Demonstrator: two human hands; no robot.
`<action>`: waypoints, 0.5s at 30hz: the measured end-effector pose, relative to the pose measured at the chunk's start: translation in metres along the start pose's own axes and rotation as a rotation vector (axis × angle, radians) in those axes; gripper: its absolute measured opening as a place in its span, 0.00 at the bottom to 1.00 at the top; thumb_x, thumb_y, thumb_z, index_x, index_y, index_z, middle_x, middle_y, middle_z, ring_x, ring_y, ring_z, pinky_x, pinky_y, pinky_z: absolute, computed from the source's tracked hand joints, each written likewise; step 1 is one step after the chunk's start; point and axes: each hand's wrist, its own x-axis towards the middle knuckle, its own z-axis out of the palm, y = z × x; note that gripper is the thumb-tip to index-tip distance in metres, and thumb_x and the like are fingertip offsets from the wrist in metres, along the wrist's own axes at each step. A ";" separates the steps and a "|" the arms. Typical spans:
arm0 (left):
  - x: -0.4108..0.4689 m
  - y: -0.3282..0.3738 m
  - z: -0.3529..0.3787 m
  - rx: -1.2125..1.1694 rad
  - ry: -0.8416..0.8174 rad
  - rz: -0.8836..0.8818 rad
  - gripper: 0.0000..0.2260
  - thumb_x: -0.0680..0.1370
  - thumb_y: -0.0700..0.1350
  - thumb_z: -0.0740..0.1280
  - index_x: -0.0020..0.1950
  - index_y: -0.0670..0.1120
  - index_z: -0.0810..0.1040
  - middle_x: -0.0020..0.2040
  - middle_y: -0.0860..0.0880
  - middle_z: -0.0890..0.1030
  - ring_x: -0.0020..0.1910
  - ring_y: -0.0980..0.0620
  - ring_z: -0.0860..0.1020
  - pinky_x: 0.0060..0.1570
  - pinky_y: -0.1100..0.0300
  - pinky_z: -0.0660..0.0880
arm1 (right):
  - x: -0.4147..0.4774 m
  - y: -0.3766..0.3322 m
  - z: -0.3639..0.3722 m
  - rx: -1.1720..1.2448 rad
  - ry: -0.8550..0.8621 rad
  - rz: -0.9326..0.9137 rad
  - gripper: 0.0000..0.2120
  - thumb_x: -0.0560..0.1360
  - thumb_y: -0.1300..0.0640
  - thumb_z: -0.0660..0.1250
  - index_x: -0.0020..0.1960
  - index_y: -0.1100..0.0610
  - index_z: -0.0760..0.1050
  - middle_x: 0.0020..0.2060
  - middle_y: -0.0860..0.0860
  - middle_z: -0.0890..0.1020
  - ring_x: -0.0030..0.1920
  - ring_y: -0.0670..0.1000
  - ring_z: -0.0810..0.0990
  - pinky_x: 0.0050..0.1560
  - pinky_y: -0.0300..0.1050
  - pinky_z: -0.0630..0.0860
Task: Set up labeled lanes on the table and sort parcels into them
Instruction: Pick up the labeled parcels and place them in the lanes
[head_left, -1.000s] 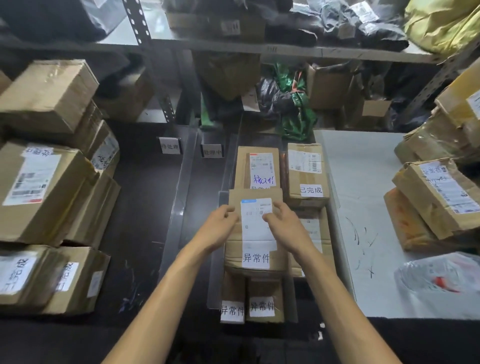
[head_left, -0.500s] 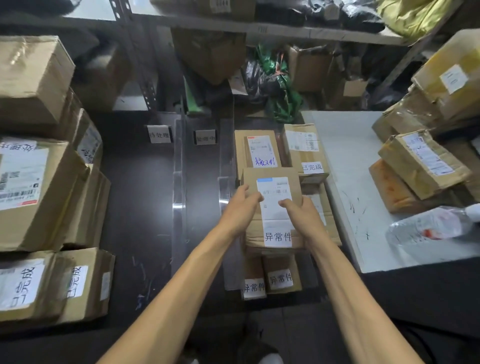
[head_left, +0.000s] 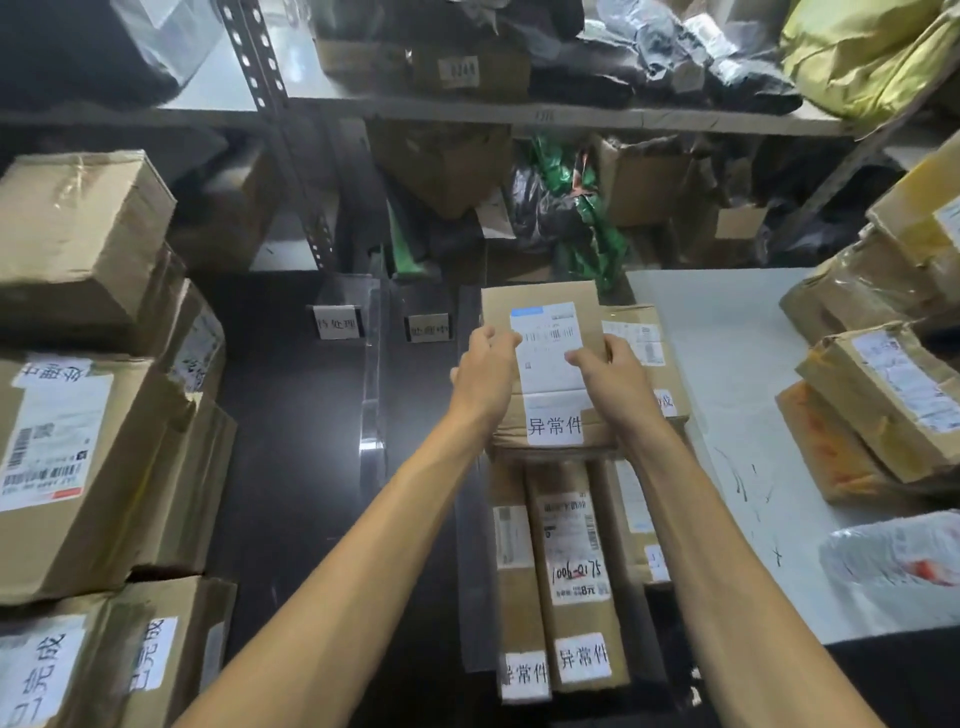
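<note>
The left grip (head_left: 485, 374) and right grip (head_left: 613, 382) clasp opposite side edges of a small cardboard parcel (head_left: 540, 293), thumbs on top, above the row of parcels (head_left: 576, 571) on the dark surface (head_left: 291, 467). It looks stiff and light, best held by those edges, not the slick label (head_left: 548, 358). Whether it rests on anything beneath is hidden, and the far lane tag (head_left: 336, 323) is too blurred to read.

Parcel (head_left: 545, 364) seemingly atop row (head_left: 576, 545), right of divider (head_left: 371, 415).

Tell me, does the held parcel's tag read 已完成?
No, the tag on the parcel gripped in both hands reads 异常件.
</note>
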 end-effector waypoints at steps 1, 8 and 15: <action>0.011 -0.003 0.006 0.001 0.009 -0.024 0.32 0.69 0.68 0.55 0.67 0.54 0.74 0.66 0.52 0.78 0.70 0.41 0.70 0.69 0.38 0.67 | 0.011 -0.001 0.001 -0.018 -0.018 0.010 0.21 0.82 0.52 0.64 0.73 0.56 0.69 0.60 0.47 0.78 0.57 0.49 0.75 0.44 0.41 0.70; 0.032 0.038 0.016 -0.088 -0.045 -0.098 0.18 0.70 0.64 0.53 0.43 0.54 0.73 0.65 0.43 0.78 0.65 0.35 0.75 0.67 0.35 0.69 | 0.073 0.000 -0.002 -0.041 -0.062 0.075 0.19 0.79 0.47 0.64 0.66 0.54 0.73 0.62 0.49 0.80 0.61 0.53 0.77 0.55 0.50 0.73; 0.071 0.025 0.023 -0.041 -0.089 -0.033 0.27 0.74 0.65 0.54 0.57 0.45 0.75 0.64 0.40 0.78 0.65 0.35 0.76 0.67 0.33 0.70 | 0.090 -0.010 -0.003 0.005 -0.071 0.081 0.17 0.81 0.50 0.64 0.68 0.53 0.72 0.61 0.47 0.80 0.58 0.48 0.80 0.49 0.47 0.76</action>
